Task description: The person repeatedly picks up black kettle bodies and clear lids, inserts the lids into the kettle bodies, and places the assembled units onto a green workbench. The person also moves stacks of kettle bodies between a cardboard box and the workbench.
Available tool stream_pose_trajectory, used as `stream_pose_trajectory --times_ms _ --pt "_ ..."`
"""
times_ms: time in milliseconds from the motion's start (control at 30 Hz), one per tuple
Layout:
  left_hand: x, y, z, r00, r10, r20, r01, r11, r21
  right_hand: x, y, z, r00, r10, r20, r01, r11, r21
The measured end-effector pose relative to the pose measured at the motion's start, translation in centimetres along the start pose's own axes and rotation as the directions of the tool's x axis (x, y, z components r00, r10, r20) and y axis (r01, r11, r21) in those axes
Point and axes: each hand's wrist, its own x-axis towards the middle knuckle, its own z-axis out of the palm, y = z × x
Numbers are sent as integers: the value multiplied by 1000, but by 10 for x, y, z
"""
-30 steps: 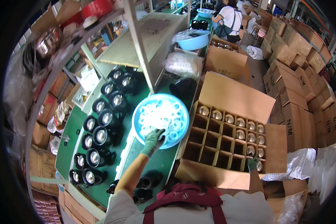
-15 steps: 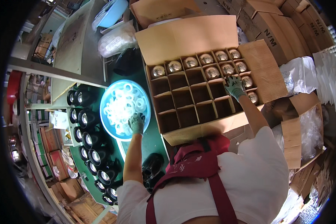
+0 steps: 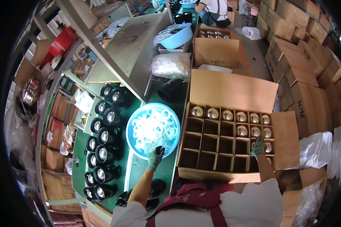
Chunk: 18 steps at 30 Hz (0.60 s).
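Note:
My left hand (image 3: 155, 158), in a grey-green glove with dark fingertips, is at the near rim of a light-blue basin (image 3: 131, 148) full of translucent white plastic rings (image 3: 155, 126). Its fingers are curled together; whatever they hold is hidden. My right hand (image 3: 258, 148), also gloved, reaches into a divided cardboard box (image 3: 216, 174). Its fingers are stretched over a compartment where part of a shiny silver round piece (image 3: 252, 145) shows beside them. More silver round pieces (image 3: 241, 131) fill the far row and the right-hand compartments; the others show bare cardboard.
Black lamp-like housings with shiny centres (image 3: 103, 153) stand in rows on the green table (image 3: 136, 176). Further black pieces (image 3: 155, 189) lie near my left arm. A grey metal post (image 3: 113, 66) rises beyond the basin. Stacked cartons (image 3: 295, 72) line the right; another person (image 3: 216, 11) is far back.
My view has swung upward, bringing the far table and another person into sight. My left hand has drawn from among the rings to the basin's near rim. My right hand stays at the box.

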Motion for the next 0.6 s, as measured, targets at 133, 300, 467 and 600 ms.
stream_pose_trajectory --times_ms 133,300,467,600 --pt "2 23 5 997 9 -70 -19 991 -134 -9 10 -17 997 -36 -69 43 995 95" --pt "-3 63 -10 994 -91 -57 67 944 -323 -94 33 -94 925 4 -381 86 972 218" --pt "-24 97 4 999 -2 -37 -22 761 -649 -155 22 -139 832 -192 -520 533 21 846" --pt "-58 165 -21 986 169 -11 -142 795 -590 -200 -59 -89 808 -481 -339 107 -446 889"
